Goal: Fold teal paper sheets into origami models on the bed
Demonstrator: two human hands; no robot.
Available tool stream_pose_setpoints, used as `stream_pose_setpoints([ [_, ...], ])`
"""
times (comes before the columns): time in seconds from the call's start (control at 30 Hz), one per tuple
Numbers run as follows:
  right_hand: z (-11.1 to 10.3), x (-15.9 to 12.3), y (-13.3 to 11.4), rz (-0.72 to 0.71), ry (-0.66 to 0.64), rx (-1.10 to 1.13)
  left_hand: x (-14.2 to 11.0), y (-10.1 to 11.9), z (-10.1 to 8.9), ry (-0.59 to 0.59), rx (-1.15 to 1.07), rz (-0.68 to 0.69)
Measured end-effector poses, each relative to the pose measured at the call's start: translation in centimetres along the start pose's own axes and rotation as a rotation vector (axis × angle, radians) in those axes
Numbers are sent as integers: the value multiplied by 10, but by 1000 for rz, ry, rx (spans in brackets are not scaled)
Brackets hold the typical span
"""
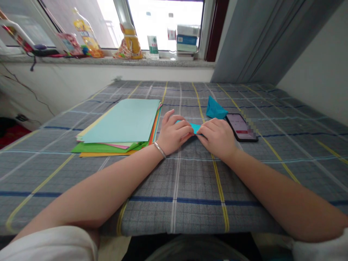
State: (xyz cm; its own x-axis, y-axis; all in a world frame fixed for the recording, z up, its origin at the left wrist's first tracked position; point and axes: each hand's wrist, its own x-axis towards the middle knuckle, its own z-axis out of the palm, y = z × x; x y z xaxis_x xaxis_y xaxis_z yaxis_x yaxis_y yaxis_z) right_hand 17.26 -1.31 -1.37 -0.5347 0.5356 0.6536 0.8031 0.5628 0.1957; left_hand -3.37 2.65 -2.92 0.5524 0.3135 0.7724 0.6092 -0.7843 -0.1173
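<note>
Between my two hands is a small piece of blue paper (195,127), mostly covered by my fingers. My left hand (175,131), with a silver bangle on the wrist, pinches its near edge between thumb and fingers. Close beside it, my right hand (218,138) pinches the same edge from the right. The fingertips nearly meet over the paper. Just beyond my right hand stands a folded blue paper shape (215,108) with a pointed top. How the held paper is folded underneath cannot be seen.
A stack of coloured paper (122,121) lies left of my hands. A phone (241,127) rests to the right, touching or near the folded shape. The plaid tablecloth (152,210) covers the table. Bottles and boxes (187,39) line the windowsill behind.
</note>
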Motion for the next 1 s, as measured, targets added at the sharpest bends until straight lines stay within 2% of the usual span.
stream_pose_setpoints([
  [0.1,0,1,-4,-14,-18,-10,1,2,0,-23,-1,31],
  [0.3,0,-2,2,-4,-30,56,2,-1,-1,-72,-91,-5],
  [0.57,11,-8,25,90,44,276,1,-5,-1,-70,-48,-30],
  [0.73,18,-12,42,138,39,420,1,-11,-3,-112,-65,-55],
  [1.0,21,-15,56,126,33,522,3,-10,-11,-144,-30,-23],
])
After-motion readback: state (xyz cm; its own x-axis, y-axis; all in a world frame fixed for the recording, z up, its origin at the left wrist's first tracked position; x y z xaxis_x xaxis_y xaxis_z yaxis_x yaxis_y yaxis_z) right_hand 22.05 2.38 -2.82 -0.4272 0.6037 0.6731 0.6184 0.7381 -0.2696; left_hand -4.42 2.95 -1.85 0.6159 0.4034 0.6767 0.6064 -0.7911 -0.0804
